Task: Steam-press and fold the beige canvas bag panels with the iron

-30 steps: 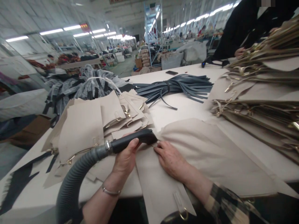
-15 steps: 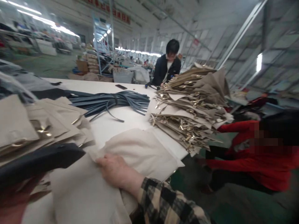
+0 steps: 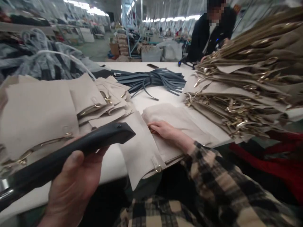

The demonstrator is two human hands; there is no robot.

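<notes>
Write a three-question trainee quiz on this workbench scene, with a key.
1. True or false: the left hand grips a black nozzle handle.
2. What does the right hand rest on? A) the bundle of dark straps B) a beige fabric piece C) the phone
3. Fill in: the tall stack of beige pieces with gold hardware lies to the ____ of the right hand.

Key: 1 true; 2 B; 3 right.
</notes>
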